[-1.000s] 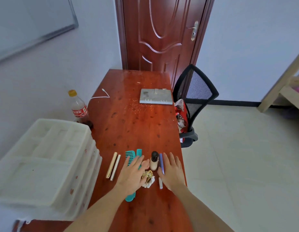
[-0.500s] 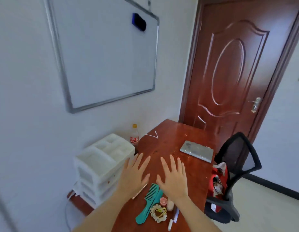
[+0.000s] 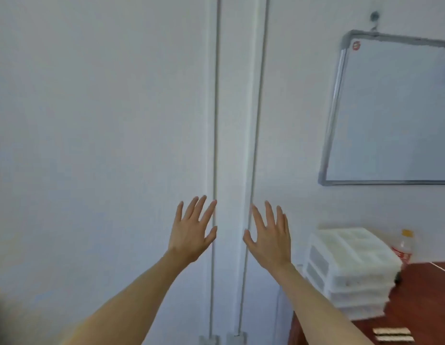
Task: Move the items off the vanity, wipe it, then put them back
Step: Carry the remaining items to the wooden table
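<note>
**Head view: both hands raised and empty, items out of sight**

Head view entry, as I read it from the remote station.

- Left hand [image 3: 191, 232]: lifted before the plain white wall [image 3: 104, 120], fingers spread straight, grip released, holding nothing.
- Right hand [image 3: 270, 235]: same pose, level with the left, grip released, holding nothing.
- Reddish-brown wooden surface [image 3: 420, 307]: only a corner shows at lower right.
- White translucent plastic drawer unit [image 3: 351, 265]: stands on that corner against the wall.
- Clear plastic bottle with yellow cap and red label [image 3: 405, 245]: just behind the drawers.
- Two pale flat strips [image 3: 393, 334]: at the bottom edge, blurred; I cannot identify them.
- Metal-framed whiteboard [image 3: 391, 113]: on the wall, upper right.

Step, by my judgement: no item gripped, no cloth visible, so clearing has yet to begin in earnest. Next move calls for turning down and right toward the surface, then taking one item per hand.
</note>
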